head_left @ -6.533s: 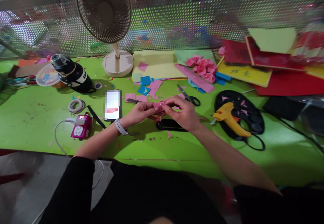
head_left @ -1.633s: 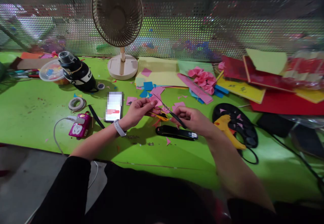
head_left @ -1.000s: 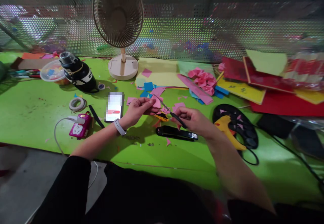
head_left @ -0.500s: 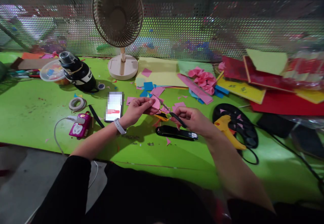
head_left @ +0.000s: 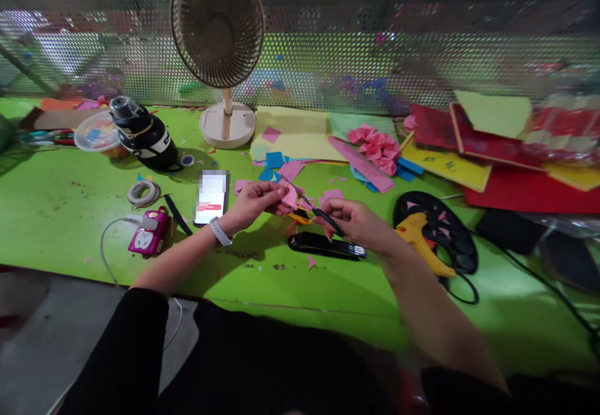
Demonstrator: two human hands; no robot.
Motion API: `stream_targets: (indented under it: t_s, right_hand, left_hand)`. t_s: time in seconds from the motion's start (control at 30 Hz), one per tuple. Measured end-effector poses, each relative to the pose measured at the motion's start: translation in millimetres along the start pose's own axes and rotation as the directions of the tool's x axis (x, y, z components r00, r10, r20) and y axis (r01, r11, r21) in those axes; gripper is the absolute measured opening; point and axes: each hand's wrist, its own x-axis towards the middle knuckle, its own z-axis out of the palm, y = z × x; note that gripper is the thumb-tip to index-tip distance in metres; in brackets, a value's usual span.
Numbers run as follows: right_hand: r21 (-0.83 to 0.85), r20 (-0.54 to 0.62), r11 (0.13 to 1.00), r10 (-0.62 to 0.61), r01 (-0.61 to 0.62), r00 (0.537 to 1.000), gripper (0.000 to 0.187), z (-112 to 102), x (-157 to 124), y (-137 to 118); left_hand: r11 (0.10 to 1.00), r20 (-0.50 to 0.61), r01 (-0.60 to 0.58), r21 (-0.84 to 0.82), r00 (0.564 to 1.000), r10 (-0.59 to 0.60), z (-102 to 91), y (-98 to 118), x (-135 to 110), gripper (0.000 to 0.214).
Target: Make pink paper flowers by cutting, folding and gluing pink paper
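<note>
Between the thumb and fingers of my left hand (head_left: pixel 257 202) is a small pink piece of paper (head_left: pixel 290 197). My right hand (head_left: pixel 349 220) grips black-handled scissors (head_left: pixel 328 218), whose blades lie against the paper's right side. Beneath the blades sits a small yellow-and-black tool (head_left: pixel 300 215), partly covered. A black stapler (head_left: pixel 327 245) lies on the green table (head_left: pixel 262 287) just below my right hand. Around the hands are pink paper scraps (head_left: pixel 330 196) and blue paper squares (head_left: pixel 270 175).
A fan (head_left: pixel 227 124) stands at the back, near a dark bottle (head_left: pixel 145 137). Left of my hands lie a phone (head_left: pixel 210 199), a tape roll (head_left: pixel 143 194) and a purple power socket (head_left: pixel 149 234). A yellow glue gun (head_left: pixel 426 246) rests at right; pink paper flowers (head_left: pixel 375 146) lie behind.
Both hands keep nearly the same place. The pink paper has turned slightly in my left fingers, and the scissors have shifted a little to the left.
</note>
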Motion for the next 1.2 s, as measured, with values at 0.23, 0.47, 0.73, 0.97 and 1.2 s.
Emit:
stream_targets:
  t_s: [0.23,0.47,0.73,0.97,1.2]
  right_hand:
    - [-0.003,0.022,1.0,-0.027,0.027,0.999,0.055,1,-1,-1]
    - [-0.012,0.025,0.999,-0.035,0.035,0.999,0.054,1,-1,0]
    - [-0.027,-0.232,0.998,-0.059,0.055,0.971,0.049,-28,5,14]
    - [-0.424,-0.557,0.894,-0.13,-0.146,0.82,0.047,-66,31,50]
    - [-0.683,-0.573,0.639,-0.17,-0.353,0.802,0.028,-73,41,66]
  left_hand:
    - [0.999,0.029,0.022,-0.04,0.999,-0.02,-2.9,2,1,0.03]
    - [0.999,0.022,0.038,-0.016,0.999,-0.038,-3.1,1,1,0.03]
    - [0.997,0.047,0.063,-0.051,0.997,-0.061,-4.9,-1,2,0.027]
    - [0.975,-0.083,0.109,-0.196,0.988,-0.127,-0.1,-4,6,0.026]
    - [0.976,-0.061,0.098,-0.192,0.992,-0.112,-2.1,-8,7,0.022]
